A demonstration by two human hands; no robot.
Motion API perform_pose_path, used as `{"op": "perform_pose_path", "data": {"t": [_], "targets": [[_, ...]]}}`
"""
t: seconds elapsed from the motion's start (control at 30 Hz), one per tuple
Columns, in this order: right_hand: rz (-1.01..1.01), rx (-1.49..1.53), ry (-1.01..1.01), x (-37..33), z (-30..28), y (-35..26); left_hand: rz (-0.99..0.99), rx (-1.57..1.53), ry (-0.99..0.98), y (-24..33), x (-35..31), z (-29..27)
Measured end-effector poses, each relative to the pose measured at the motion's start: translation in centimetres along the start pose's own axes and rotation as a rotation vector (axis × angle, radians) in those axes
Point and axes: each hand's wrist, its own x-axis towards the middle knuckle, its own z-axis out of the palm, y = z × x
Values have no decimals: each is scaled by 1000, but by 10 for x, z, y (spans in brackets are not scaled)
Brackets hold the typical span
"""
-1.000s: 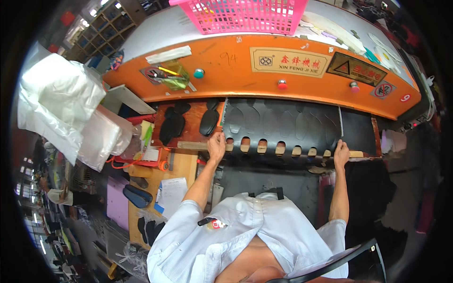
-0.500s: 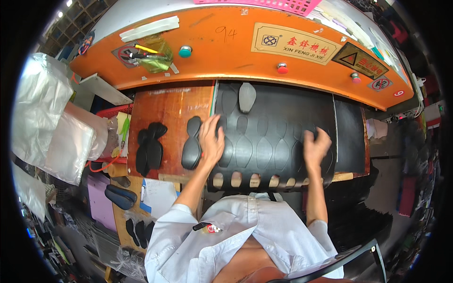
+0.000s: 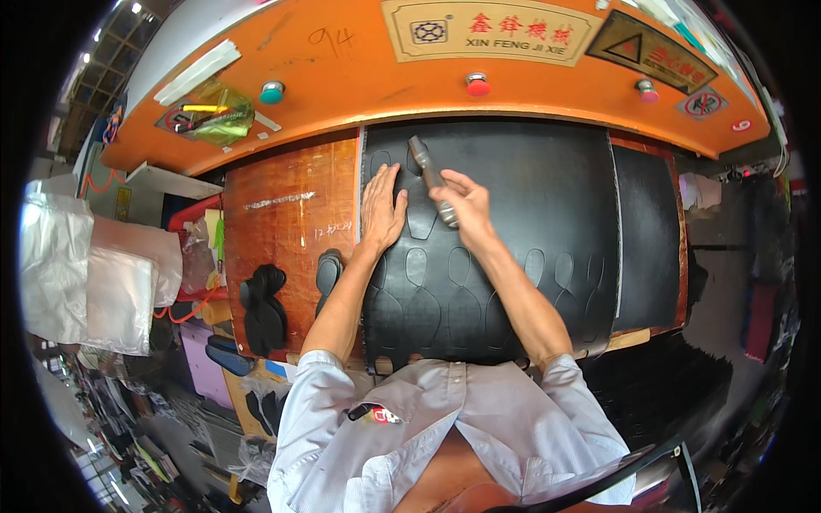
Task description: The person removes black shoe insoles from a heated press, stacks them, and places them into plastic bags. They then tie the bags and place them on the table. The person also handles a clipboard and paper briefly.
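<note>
A black sheet [image 3: 547, 188] lies on the work surface, marked with rows of sole-shaped cut outlines. My left hand [image 3: 382, 205] rests on its left part, fingers stretched out and nearly together. In my right hand [image 3: 466, 203] is a sole-shaped metal cutting die [image 3: 434, 179], turned edge-on above the sheet, right of my left hand. The fingers wrap round its near end, partly hiding it. Beneath the die, outlines show in the sheet. Beside my left forearm sits a small stack of black soles [image 3: 328, 272], partly covered by the arm.
An orange machine beam [image 3: 342, 94] with green and red buttons spans the far side. On the brown board [image 3: 282, 205] at left lies another pile of black soles [image 3: 263, 308]. A second black sheet [image 3: 646, 231] lies at right. Clear plastic bags [image 3: 120, 291] hang far left.
The black sheet has shifted toward me. My right hand has moved left and taken hold of the die, which lay on the sheet before. My left hand has moved farther up the sheet.
</note>
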Motion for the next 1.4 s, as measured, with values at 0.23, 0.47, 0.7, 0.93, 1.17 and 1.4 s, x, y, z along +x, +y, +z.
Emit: {"op": "perform_pose_path", "data": {"t": [0.23, 0.47, 0.7, 0.93, 1.17, 1.4], "targets": [[-206, -444, 360, -45, -160, -66, -11, -138, 85, 0, 18, 0], [-491, -1241, 915, -101, -362, -104, -231, -19, 220, 37, -71, -23], [-500, -1569, 889, -147, -394, -86, 145, -113, -35, 126, -61, 15], [427, -545, 349, -184, -348, -88, 582, -332, -531, 255, 6, 144], [272, -17, 180, -172, -354, -82, 749, -185, -700, 283, 4, 177], [248, 8, 211, -174, -347, -76, 745, -176, -646, 286, 11, 190]]}}
